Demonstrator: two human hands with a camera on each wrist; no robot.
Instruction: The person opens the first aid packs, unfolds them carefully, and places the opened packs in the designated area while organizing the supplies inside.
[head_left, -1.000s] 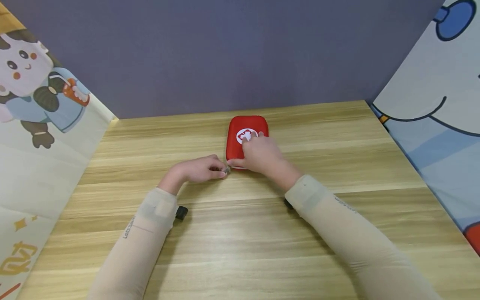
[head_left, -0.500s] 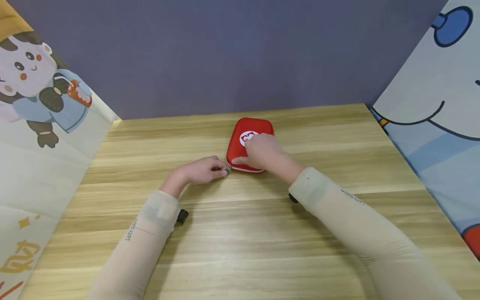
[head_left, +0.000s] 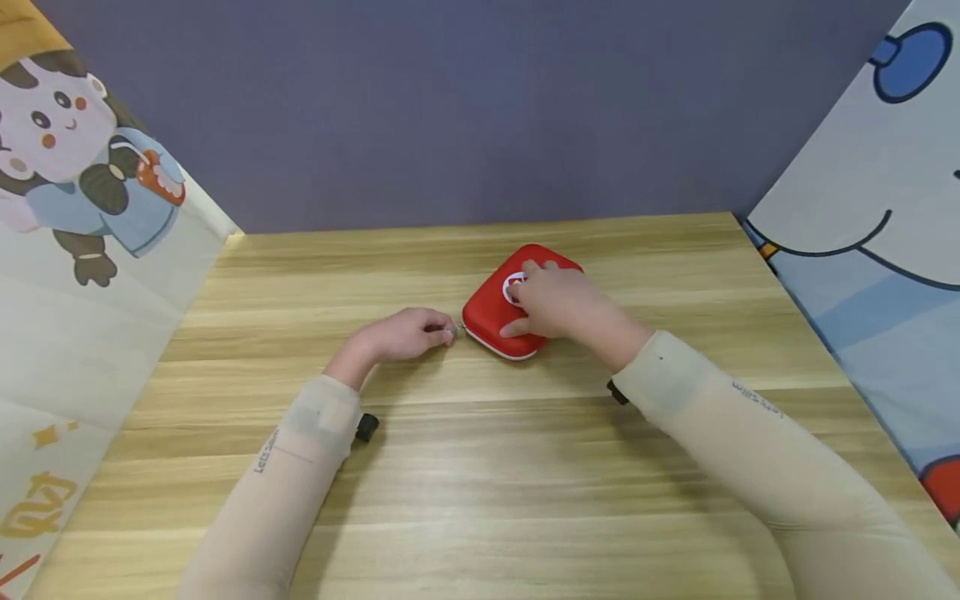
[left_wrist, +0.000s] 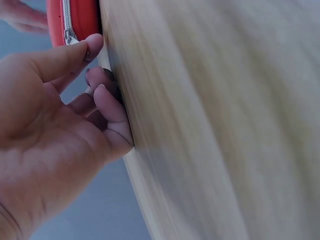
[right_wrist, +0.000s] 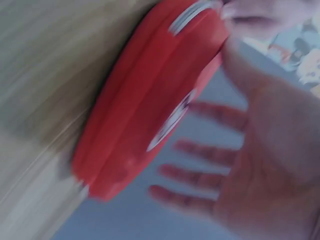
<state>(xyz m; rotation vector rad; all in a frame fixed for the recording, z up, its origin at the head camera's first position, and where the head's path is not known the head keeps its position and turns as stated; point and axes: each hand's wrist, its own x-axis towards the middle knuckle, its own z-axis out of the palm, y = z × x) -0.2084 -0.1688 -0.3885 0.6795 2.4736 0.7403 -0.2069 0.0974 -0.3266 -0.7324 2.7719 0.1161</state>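
Observation:
A red zip-up case point(head_left: 489, 310) with a round white emblem point(head_left: 509, 288) lies flat on the table, turned at an angle. At its near left corner my left hand point(head_left: 405, 335) pinches the small metal zipper pull point(left_wrist: 73, 41) between thumb and forefinger, the other fingers bent near the tabletop. The pale zipper point(left_wrist: 67, 17) runs along the case's side. My right hand point(head_left: 572, 308) is spread over the lid, its thumb on the red surface. In the right wrist view its fingers point(right_wrist: 197, 177) are fairly straight. The right part of the emblem is hidden beneath this hand.
The wood-grain table point(head_left: 465, 483) ends at a grey-purple back panel point(head_left: 480, 108). Printed cartoon panels stand at the left point(head_left: 90, 333) and right point(head_left: 862, 250). Both forearms wear beige sleeves, and a small black device point(head_left: 366, 427) sits under the left wrist.
The case has turned clockwise and shifted right under my right hand, which has moved right with it. My left hand stays nearly in place, still pinching the zipper pull.

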